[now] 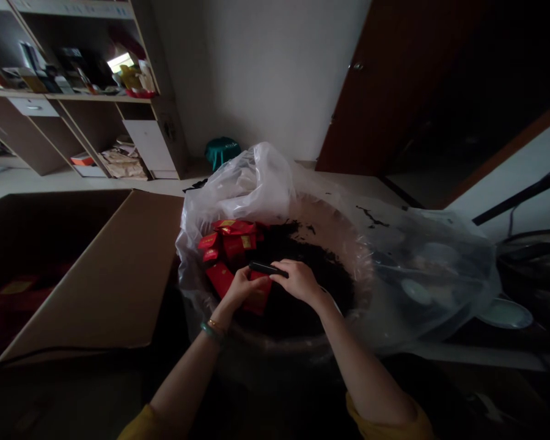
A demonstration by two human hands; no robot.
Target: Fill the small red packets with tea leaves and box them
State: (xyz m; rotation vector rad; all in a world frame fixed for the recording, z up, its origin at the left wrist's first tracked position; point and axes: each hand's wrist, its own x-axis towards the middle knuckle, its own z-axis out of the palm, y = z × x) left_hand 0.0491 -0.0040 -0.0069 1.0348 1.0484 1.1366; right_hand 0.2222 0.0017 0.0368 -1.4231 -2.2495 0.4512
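Note:
My left hand (242, 287) and my right hand (300, 280) are both closed on a slim black bar-shaped object (264, 267), one hand at each end. Its exact kind is too dark to make out. Just under my left thumb is a red packet (257, 299); I cannot tell whether my fingers touch it. Below both hands is a wide round tub (337, 217) lined with clear plastic (261, 177). Dark loose leaves (323, 269), like tea, fill much of it. More red packets (233, 241) with gold labels lie piled on its left side.
An open cardboard box (105, 269) stands to the left, with red packets (21, 284) in its dark inside. Plastic sheeting (426, 275) spreads to the right, near a pale dish (506, 313). Behind are a shelf unit (165, 140), a green bag-like item (222, 151) and a brown door (371, 91).

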